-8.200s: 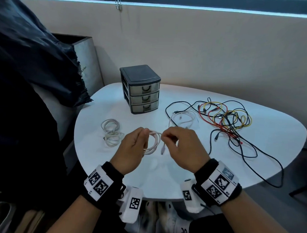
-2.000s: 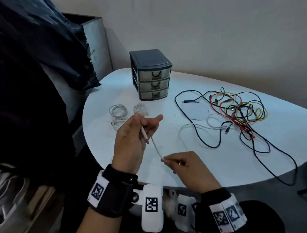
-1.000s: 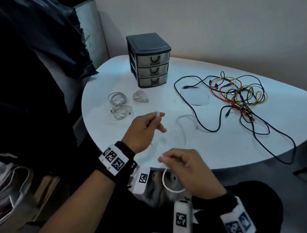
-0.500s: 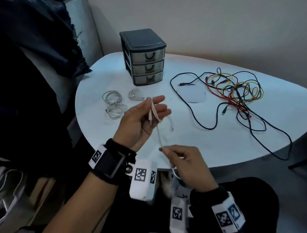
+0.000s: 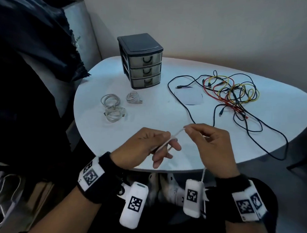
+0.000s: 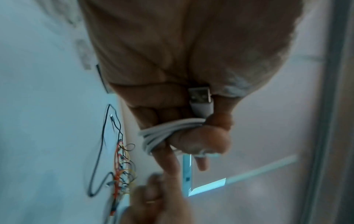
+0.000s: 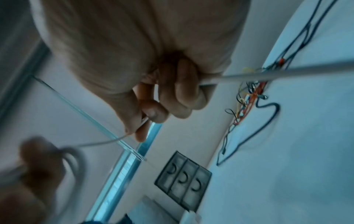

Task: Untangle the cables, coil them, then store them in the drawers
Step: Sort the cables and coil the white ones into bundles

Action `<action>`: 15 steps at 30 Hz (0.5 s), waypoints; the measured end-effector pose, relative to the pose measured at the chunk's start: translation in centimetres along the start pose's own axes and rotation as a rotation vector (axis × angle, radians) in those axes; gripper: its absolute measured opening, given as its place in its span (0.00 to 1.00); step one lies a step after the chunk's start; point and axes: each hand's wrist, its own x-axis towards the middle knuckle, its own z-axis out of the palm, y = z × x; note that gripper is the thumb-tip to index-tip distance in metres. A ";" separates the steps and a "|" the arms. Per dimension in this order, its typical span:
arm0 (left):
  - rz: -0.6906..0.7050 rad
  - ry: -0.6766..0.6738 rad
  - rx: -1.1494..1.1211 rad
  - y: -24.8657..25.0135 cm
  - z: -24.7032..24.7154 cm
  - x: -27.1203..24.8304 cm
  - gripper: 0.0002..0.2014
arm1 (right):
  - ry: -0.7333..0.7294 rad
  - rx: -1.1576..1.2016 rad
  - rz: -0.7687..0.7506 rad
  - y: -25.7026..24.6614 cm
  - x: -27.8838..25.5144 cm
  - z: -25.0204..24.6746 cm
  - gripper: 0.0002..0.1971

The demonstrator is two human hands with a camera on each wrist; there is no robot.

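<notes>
A thin white cable [image 5: 176,133] runs between both hands above the near edge of the table. My left hand [image 5: 148,145] grips its loops; in the left wrist view the white cable [image 6: 168,128] is wound round the fingers with its USB plug [image 6: 200,97] under the thumb. My right hand [image 5: 207,142] pinches the white cable [image 7: 141,122] between thumb and forefinger, and the free end hangs down past the wrist. A grey three-drawer unit [image 5: 142,62] stands at the back, all drawers closed. Tangled black, red and yellow cables [image 5: 231,94] lie at the right.
Three coiled white cables [image 5: 113,106] lie left of centre on the white table [image 5: 149,112]. A black cable trails over the right table edge [image 5: 278,155]. A dark garment [image 5: 33,33] hangs over a metal cabinet at the left. A small clear sheet [image 5: 190,96] lies among the cables.
The right hand rose from below the table edge to beside the left hand, bringing more white cable. The left hand turned palm-down with more loops wound on it.
</notes>
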 end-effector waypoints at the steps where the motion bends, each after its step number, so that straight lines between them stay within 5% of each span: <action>1: 0.027 0.023 -0.111 0.5 -0.1 0.0 0.21 | -0.016 -0.009 0.016 0.7 0.4 0.6 0.07; 4: 0.152 0.143 -0.397 1.6 -0.6 0.4 0.20 | -0.148 -0.142 0.057 2.7 0.8 2.5 0.08; 8: 0.256 0.358 -0.546 1.5 -2.2 1.7 0.19 | -0.509 -0.254 0.060 2.6 -1.4 4.1 0.10; 12: 0.205 0.521 -0.024 -0.9 -4.2 2.3 0.18 | -0.711 -0.238 -0.062 -0.6 -3.6 3.7 0.14; 15: 0.098 0.459 0.437 -2.3 -4.1 1.7 0.22 | -0.649 -0.141 -0.069 -3.0 -3.1 2.0 0.11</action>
